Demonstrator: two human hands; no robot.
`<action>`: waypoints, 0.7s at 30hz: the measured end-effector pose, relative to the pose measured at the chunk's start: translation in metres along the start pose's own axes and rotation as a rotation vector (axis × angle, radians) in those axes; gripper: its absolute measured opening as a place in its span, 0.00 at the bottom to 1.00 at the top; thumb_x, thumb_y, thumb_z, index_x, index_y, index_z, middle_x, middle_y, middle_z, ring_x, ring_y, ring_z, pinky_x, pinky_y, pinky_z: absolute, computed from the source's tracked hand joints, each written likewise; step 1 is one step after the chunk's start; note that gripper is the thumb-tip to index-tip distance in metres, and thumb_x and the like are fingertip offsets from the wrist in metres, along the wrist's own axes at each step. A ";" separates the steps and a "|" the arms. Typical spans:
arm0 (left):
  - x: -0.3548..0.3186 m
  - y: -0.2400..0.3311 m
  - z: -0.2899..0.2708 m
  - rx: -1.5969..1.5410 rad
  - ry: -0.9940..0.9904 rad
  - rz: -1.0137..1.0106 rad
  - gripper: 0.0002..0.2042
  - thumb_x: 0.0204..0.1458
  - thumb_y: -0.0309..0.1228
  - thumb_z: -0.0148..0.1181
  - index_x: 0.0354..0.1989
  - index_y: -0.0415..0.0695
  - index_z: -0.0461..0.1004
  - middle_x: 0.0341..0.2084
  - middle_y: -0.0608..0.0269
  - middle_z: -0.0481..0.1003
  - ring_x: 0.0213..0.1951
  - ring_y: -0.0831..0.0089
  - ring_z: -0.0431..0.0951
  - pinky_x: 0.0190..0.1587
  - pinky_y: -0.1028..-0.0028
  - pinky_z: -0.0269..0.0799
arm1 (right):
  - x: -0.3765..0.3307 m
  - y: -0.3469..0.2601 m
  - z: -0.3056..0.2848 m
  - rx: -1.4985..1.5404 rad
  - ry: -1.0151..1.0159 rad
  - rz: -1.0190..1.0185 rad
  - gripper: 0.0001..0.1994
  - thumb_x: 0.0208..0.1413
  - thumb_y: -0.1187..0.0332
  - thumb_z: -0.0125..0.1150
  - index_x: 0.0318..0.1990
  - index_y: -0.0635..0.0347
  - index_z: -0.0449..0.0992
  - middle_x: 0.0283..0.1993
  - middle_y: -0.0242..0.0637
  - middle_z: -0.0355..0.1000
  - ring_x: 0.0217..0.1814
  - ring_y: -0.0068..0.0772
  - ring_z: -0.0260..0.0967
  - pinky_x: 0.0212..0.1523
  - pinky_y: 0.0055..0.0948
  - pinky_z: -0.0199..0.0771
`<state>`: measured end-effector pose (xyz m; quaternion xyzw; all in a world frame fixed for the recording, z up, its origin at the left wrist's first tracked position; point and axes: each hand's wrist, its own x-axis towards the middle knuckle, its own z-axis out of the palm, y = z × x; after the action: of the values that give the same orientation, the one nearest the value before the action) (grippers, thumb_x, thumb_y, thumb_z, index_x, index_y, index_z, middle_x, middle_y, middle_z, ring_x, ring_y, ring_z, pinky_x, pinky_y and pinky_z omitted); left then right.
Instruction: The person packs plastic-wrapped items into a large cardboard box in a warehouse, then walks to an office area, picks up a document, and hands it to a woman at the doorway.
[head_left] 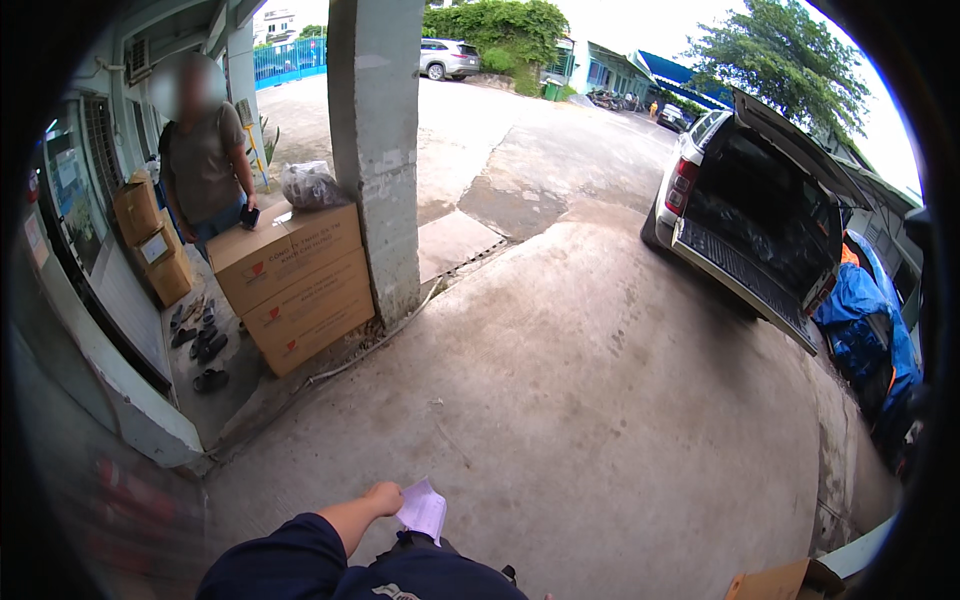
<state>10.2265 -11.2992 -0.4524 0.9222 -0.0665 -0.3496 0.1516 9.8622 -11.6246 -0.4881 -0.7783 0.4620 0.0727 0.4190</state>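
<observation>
My left hand (383,497) is in front of my body near the lower edge, its fingers closed on a pale pink sheet of paper (424,511). The sheet sticks out to the right of the fingers and is slightly curled. Faint lines show on it, too small to make out. A dark blue sleeve (290,560) covers my upper left arm. My right hand does not show.
Stacked cardboard boxes (310,290) stand by a concrete pillar (378,150), a plastic bag (312,186) on top. Behind them stands a person (205,160) with a phone. At right, a pickup truck (690,185) has its tailgate (745,285) lowered. An opened carton (775,582) sits lower right.
</observation>
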 end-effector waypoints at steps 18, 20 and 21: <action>0.002 0.036 -0.007 0.023 0.110 0.226 0.14 0.45 0.35 0.50 0.36 0.46 0.79 0.37 0.49 0.77 0.42 0.52 0.77 0.45 0.59 0.71 | -0.195 -0.432 -0.201 0.800 -0.649 -1.927 0.06 0.55 0.73 0.54 0.34 0.70 0.70 0.19 0.40 0.63 0.19 0.36 0.61 0.25 0.37 0.66; 0.000 0.032 -0.005 0.110 0.047 0.166 0.15 0.46 0.35 0.49 0.40 0.47 0.78 0.40 0.50 0.76 0.44 0.52 0.76 0.47 0.60 0.70 | -0.193 -0.432 -0.195 0.759 -0.604 -1.923 0.06 0.55 0.73 0.54 0.34 0.70 0.70 0.19 0.39 0.63 0.19 0.36 0.61 0.25 0.37 0.66; 0.003 0.033 -0.006 0.112 0.079 0.208 0.16 0.47 0.35 0.49 0.41 0.47 0.78 0.41 0.51 0.76 0.46 0.53 0.75 0.48 0.60 0.70 | -0.192 -0.432 -0.193 0.834 -0.615 -1.904 0.06 0.55 0.73 0.54 0.34 0.70 0.70 0.19 0.39 0.63 0.19 0.36 0.61 0.24 0.37 0.65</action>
<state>10.2319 -11.3292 -0.4393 0.9303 -0.1752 -0.2913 0.1379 10.0381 -11.5406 -0.0163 -0.5622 -0.4682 -0.2533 0.6329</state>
